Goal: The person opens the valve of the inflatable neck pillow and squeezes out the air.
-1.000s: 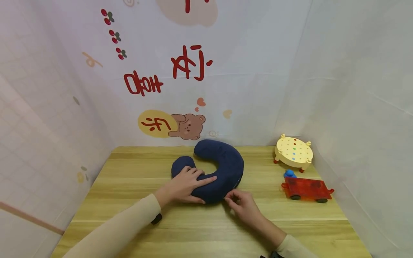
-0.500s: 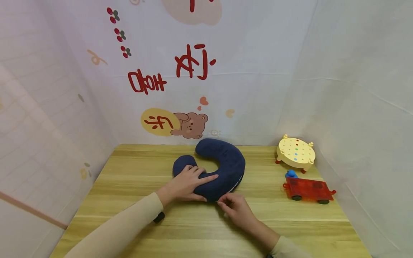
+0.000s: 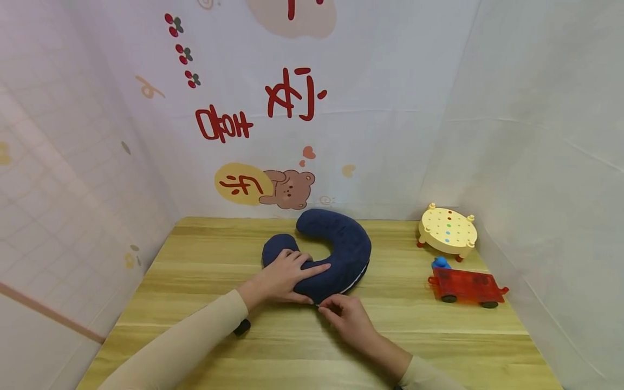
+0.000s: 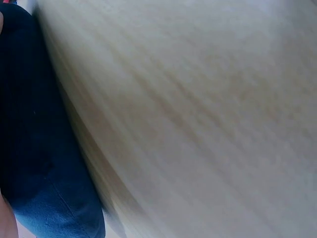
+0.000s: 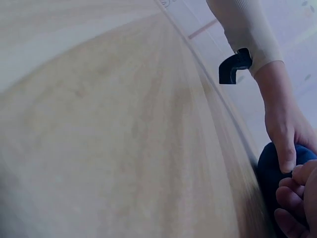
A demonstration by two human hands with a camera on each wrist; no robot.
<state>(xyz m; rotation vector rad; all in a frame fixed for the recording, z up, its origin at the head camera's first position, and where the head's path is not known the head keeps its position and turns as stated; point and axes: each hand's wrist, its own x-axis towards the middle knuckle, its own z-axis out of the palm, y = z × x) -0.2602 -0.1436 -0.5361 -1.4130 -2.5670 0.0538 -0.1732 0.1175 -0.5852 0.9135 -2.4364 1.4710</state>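
Note:
A navy U-shaped neck pillow [image 3: 348, 238] lies on the wooden table, also seen as blue fabric [image 4: 39, 124] in the left wrist view. My left hand [image 3: 283, 277] grips its near-left arm, fingers spread over the top and thumb at the near edge. At that edge, close to the left thumb, my right hand [image 3: 348, 319] pinches what appears to be the zipper pull, mostly hidden by the fingertips. To the right of those fingertips, a pale line [image 3: 358, 278] runs along the pillow's outer seam. In the right wrist view, curled right fingers [image 5: 290, 201] meet the left thumb.
Toward the right side of the table [image 3: 205, 244] stand a cream pegged round toy [image 3: 448, 230], a small blue toy [image 3: 441, 262] and a translucent red wheeled cart [image 3: 468, 287]. A printed cloth wall [image 3: 385, 162] rises behind the table; more cloth encloses both sides.
My right hand has slid leftward along the pillow's near edge, toward the left thumb. Behind it the pale line on the seam has become longer. My left hand keeps its grip.

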